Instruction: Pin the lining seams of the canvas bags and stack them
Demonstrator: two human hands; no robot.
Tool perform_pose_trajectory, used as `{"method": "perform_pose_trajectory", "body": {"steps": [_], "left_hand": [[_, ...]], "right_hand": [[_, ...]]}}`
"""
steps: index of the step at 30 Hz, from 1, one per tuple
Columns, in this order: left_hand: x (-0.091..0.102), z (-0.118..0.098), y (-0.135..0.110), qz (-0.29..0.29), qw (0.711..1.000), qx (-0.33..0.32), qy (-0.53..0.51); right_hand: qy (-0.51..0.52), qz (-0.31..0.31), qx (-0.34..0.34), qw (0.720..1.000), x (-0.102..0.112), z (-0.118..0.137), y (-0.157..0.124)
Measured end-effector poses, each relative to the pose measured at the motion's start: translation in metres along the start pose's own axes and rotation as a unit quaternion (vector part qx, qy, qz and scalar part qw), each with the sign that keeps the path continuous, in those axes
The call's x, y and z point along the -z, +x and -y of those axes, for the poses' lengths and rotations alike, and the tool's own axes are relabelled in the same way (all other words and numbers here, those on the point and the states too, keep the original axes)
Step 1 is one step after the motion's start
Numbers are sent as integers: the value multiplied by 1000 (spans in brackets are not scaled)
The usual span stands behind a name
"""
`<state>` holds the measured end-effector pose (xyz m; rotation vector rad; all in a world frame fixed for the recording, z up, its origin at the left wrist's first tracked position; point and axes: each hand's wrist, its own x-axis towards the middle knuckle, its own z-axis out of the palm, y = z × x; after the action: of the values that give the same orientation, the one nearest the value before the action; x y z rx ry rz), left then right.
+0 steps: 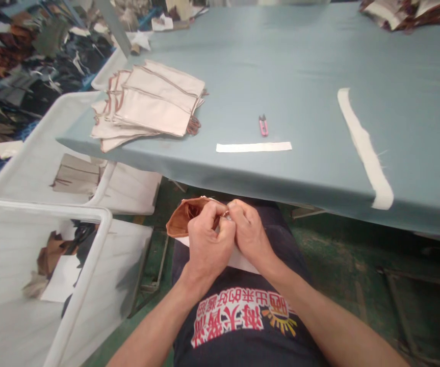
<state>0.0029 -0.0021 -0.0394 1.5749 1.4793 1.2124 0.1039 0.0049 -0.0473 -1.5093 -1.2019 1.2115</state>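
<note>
At six o'clock, the left hand (209,237) and right hand (251,232) tightly pinch a brown-lined, off-white cloth pouch (177,220). It looks light, floppy; best held by its edge.

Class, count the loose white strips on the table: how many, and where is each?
2. One short strip lies just in front of the pink snips; the longer strip lies farther right, reaching the table's near edge. Any beneath the cloth stack would be hidden.
</note>
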Motion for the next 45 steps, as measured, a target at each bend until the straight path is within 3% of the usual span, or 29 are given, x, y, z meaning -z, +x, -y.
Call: {"method": "perform_pose_trajectory", "body": {"steps": [5,8,11,15,18,20,23,28,32,39,45], "left_hand": [[28,-7,17,100,993,22,-65],[51,-21,27,174,980,39,-83],[66,-39,34,227,970,39,-80],[76,-67,39,279,958,27,-61],[81,-83,39,301,954,-12,-3],[84,-88,36,294,952,-59,59],[87,-90,28,264,947,-112,146],[87,-79,20,219,936,-157,226],[90,-71,20,242,924,-189,226],[94,-73,24,298,947,-70,98],[88,-66,29,328,944,37,15]], "right_hand": [[-67,38,15,997,18,2,7],[-104,20,27,994,38,8,7],[-117,7,163,980,58,28,3],[-154,118,392,899,69,67,0],[-183,181,458,851,69,86,5],[-215,195,462,838,69,91,9],[-244,214,434,840,68,87,12],[-206,220,379,875,63,75,9],[-136,252,308,907,60,71,10],[-104,277,268,917,62,70,8],[-189,232,287,910,68,78,0]]}}
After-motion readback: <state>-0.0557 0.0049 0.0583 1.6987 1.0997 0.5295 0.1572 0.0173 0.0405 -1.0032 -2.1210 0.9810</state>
